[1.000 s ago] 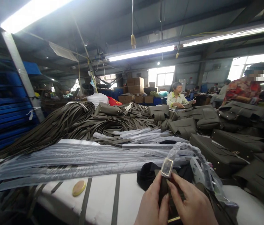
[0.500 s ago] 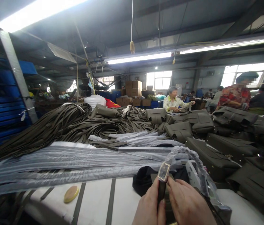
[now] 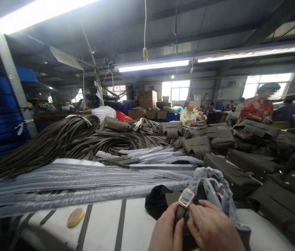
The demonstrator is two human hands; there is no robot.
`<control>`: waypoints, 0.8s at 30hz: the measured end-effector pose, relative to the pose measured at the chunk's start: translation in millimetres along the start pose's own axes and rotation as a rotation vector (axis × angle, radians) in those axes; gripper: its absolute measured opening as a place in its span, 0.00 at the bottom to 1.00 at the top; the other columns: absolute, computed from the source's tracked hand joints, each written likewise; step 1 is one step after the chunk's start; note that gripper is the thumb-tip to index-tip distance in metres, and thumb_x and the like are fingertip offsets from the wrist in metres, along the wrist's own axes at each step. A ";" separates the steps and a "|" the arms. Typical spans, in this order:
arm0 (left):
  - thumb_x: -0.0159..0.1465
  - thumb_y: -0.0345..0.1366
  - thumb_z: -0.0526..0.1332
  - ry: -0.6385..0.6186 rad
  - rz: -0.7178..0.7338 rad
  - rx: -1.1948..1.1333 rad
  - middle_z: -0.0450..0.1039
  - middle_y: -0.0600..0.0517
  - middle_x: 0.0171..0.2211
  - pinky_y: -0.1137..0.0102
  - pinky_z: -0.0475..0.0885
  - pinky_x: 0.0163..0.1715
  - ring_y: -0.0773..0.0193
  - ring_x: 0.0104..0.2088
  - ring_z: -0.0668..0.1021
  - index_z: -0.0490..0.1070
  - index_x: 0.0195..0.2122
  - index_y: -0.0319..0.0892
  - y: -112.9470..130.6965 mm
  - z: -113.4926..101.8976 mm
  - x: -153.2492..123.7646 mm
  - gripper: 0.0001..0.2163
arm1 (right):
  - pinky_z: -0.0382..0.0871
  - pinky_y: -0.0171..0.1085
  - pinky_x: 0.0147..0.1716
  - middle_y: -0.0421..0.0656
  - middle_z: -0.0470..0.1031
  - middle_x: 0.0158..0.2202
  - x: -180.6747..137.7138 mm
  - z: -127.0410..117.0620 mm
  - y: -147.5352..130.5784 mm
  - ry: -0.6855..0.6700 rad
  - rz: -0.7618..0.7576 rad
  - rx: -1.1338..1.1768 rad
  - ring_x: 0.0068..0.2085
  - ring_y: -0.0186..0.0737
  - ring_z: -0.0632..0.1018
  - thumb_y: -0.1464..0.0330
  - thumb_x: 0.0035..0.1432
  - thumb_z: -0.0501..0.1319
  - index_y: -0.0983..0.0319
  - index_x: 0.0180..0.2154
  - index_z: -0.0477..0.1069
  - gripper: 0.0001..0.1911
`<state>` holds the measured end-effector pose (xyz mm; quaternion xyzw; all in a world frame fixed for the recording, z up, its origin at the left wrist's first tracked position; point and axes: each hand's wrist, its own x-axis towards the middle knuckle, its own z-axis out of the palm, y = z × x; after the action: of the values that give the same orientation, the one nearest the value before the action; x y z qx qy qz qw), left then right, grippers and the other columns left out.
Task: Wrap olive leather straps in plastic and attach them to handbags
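A gold-coloured rectangular buckle [image 3: 186,198] stands at the end of a dark olive strap, close in front of me. My left hand [image 3: 166,228] pinches the strap just below the buckle, thumb and fingers closed on it. From the right, my right hand [image 3: 211,226] has its fingertips closed at the buckle's lower right edge, on the strap beside it. A handle wrapped in clear plastic [image 3: 211,170] runs from the buckle in an arch to the right. Most of the bag underneath is hidden by my hands.
Plastic-wrapped straps [image 3: 84,177] lie across the table, with a heap of bare olive straps [image 3: 58,143] behind. Olive bags [image 3: 236,170] pile up at the right. A round yellow-rimmed disc [image 3: 75,217] lies on the white surface; black cloth [image 3: 156,204] sits beside my left hand. Several people work farther back.
The buckle has tilted and turned more toward me. My right fingers have moved up against its lower edge, while my left hand keeps its hold on the strap.
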<state>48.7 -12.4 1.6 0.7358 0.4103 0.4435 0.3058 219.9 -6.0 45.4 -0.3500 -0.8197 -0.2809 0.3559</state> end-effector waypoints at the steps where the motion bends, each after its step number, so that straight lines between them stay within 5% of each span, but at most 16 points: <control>1: 0.69 0.35 0.52 0.020 -0.024 -0.038 0.73 0.40 0.57 0.61 0.71 0.57 0.53 0.55 0.76 0.67 0.60 0.38 -2.5 2.0 -1.4 0.20 | 0.68 0.39 0.41 0.36 0.71 0.20 -1.5 1.0 -0.7 0.002 -0.003 0.002 0.21 0.34 0.76 0.79 0.63 0.46 0.59 0.30 0.65 0.14; 6: 0.69 0.41 0.53 0.160 -0.169 -0.088 0.70 0.37 0.60 0.60 0.67 0.60 0.51 0.59 0.73 0.65 0.62 0.34 -12.4 11.9 -8.7 0.23 | 0.70 0.36 0.40 0.34 0.67 0.17 -6.1 8.7 -9.9 0.011 -0.046 0.049 0.19 0.32 0.73 0.78 0.63 0.46 0.57 0.25 0.61 0.16; 11: 0.69 0.39 0.51 0.084 -0.129 -0.101 0.68 0.35 0.60 0.58 0.67 0.59 0.51 0.59 0.73 0.61 0.63 0.32 -2.6 4.7 -4.5 0.24 | 0.72 0.32 0.40 0.33 0.69 0.17 -10.3 11.1 -19.7 0.006 -0.106 0.194 0.18 0.30 0.73 0.79 0.60 0.47 0.58 0.24 0.62 0.16; 16: 0.69 0.38 0.53 0.079 -0.082 -0.164 0.76 0.41 0.53 0.61 0.72 0.52 0.54 0.51 0.78 0.66 0.59 0.38 6.1 -5.5 -2.6 0.19 | 0.70 0.31 0.24 0.38 0.76 0.23 -10.4 0.3 -14.0 -0.327 0.357 0.452 0.24 0.36 0.78 0.69 0.65 0.51 0.58 0.27 0.68 0.14; 21: 0.69 0.36 0.52 0.156 -0.034 -0.076 0.79 0.45 0.42 0.64 0.73 0.46 0.56 0.43 0.79 0.75 0.49 0.42 16.4 -18.0 0.1 0.14 | 0.78 0.37 0.42 0.48 0.82 0.41 -3.9 0.8 -23.5 -0.490 0.532 1.066 0.40 0.45 0.83 0.65 0.62 0.54 0.61 0.42 0.74 0.13; 24: 0.64 0.31 0.56 0.129 -0.009 0.059 0.77 0.46 0.36 0.64 0.72 0.41 0.56 0.38 0.78 0.78 0.42 0.41 28.4 -28.8 6.1 0.11 | 0.78 0.39 0.43 0.49 0.82 0.43 -6.7 8.9 -34.9 -0.496 0.544 1.102 0.41 0.46 0.83 0.68 0.60 0.56 0.62 0.45 0.75 0.14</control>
<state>33.7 -18.1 39.2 0.7125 0.4453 0.4763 0.2590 192.8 -23.0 27.6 -0.3655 -0.7835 0.3684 0.3418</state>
